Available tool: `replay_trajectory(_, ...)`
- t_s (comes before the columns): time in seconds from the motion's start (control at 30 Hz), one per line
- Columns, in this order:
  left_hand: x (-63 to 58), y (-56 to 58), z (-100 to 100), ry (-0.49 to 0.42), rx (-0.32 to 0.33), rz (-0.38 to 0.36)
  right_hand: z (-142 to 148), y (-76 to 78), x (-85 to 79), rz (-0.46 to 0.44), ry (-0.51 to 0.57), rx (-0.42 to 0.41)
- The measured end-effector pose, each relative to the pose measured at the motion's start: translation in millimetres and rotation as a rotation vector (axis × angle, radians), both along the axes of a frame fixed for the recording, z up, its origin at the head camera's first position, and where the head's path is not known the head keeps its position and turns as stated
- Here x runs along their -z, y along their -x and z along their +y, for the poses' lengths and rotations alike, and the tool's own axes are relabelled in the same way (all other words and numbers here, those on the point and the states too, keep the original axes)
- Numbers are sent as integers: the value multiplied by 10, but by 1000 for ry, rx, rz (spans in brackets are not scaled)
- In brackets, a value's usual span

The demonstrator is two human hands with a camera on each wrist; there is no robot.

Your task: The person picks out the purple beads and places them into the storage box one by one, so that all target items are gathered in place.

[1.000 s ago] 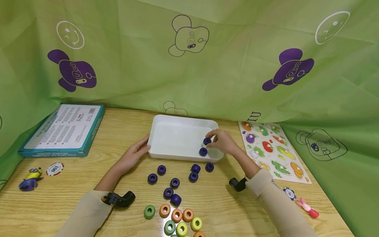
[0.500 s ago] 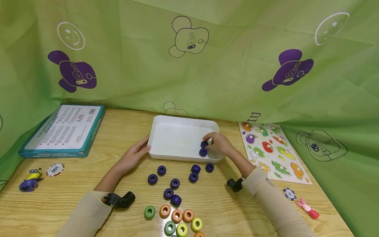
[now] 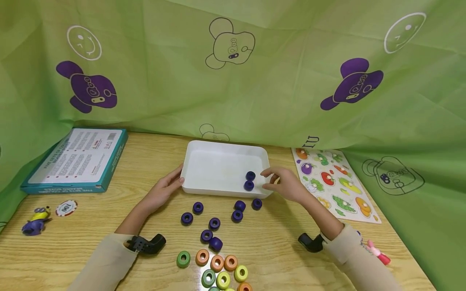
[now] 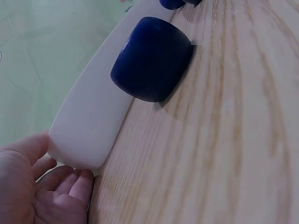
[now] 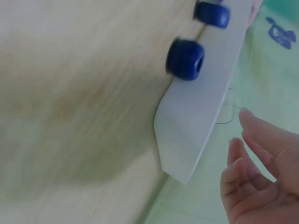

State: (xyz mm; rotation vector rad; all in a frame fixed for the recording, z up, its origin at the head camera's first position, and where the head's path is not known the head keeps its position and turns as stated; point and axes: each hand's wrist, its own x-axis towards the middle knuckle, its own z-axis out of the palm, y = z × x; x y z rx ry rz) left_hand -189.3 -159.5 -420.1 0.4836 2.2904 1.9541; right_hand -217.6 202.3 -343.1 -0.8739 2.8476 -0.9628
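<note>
Currently, your left hand (image 3: 162, 195) grips the white tray (image 3: 214, 167) while your right hand (image 3: 286, 184), fingers parted, hovers beside two dark-blue beads (image 3: 250, 175).

At six o'clock in the head view, the bottom edge cuts off an orange bead (image 3: 244, 287), a yellow bead (image 3: 229, 289) and a green bead (image 3: 213, 288). Near four o'clock, the right sleeve (image 3: 358, 260) covers part of a pink rabbit figurine (image 3: 381, 257) and all but a sliver of a blue object (image 3: 359, 233). At nine o'clock, the teal box (image 3: 74, 159) bears fine print too small to read. The left wrist view crops purple beads (image 4: 171, 3) at twelve o'clock and the left hand (image 4: 51, 198) at eight. In the right wrist view, the tabletop (image 5: 60, 93) is blurred and the right hand (image 5: 266, 196) is cut off at four o'clock.
</note>
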Motion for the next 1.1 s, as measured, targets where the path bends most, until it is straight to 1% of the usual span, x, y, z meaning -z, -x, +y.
replay_trajectory(0.13, 17, 10, -6, 10, -2, 6, 65, -238, -7, -13, 2, 12)
replay_trajectory(0.2, 14, 13, -8, 12, -2, 7, 86, -332, 20, -40, -20, 8)
replay_trajectory(0.33, 3, 11, -19, 8, -4, 6, 90, -427, 128, -110, -75, -19)
replay_trajectory(0.47, -1, 10, -17, 4, 1, 5, 56, -443, 225, -128, -111, -30)
replay_trajectory(0.63, 2, 7, 0, -4, 5, 4, -46, -460, 271, -121, -149, -51)
replay_trajectory(0.77, 6, 4, 2, -13, 17, 6, -144, -469, 288, -114, -171, -58)
replay_trajectory(0.93, 8, 3, -3, -11, 8, 4, -243, -472, 292, -107, -157, -100)
replay_trajectory(1.1, 1, 3, -8, -11, 12, -4, -285, -488, 234, -109, -193, -108)
